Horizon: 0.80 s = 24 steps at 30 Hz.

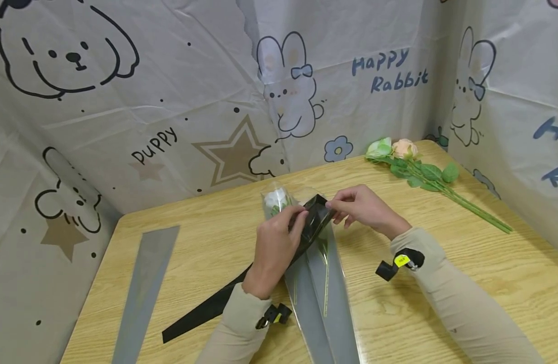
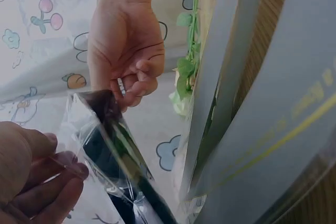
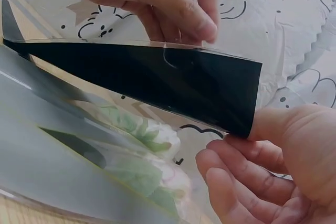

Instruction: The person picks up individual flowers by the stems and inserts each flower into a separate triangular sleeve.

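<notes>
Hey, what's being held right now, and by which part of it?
A black tapered sleeve, near its wide end: the left grip pinches it along one long edge, the right grip at a corner.

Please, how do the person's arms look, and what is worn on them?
Beige sleeves reach both wrists. Each wrist wears a black strap with a black block; the right shows a yellow label, the left a yellow patch. Left grip and right grip wear no gloves.
</notes>
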Tool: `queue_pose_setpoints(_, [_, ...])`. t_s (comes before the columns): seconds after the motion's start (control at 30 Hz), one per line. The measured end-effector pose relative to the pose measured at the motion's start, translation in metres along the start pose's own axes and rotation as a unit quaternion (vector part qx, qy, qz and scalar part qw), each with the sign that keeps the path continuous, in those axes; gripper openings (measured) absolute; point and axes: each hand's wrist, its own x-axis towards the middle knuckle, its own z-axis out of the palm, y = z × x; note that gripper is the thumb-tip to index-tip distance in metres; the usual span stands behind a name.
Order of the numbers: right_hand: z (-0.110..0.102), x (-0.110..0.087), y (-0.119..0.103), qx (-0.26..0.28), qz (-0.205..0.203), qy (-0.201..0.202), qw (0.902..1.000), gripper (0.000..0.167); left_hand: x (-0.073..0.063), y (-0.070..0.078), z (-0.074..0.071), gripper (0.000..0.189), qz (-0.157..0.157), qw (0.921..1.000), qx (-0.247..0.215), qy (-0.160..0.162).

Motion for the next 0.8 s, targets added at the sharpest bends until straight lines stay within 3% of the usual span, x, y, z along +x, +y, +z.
queue_pose_setpoints(0.47, [-0.006,-0.0035,-0.0032,0.003,0.004,0.001,1.0,0.028,0.0006,-0.0009,-0.0024,0.019,0.046,0.9983,-0.032,0.018])
queue_pose_setpoints(0.8, [-0.0038,-0.0044,-0.0067,0.006,0.0,-0.029,0.9996,0.028,-0.0003,-0.0034,0.0007,0.018,0.049,0.9985,-0.02,0.013])
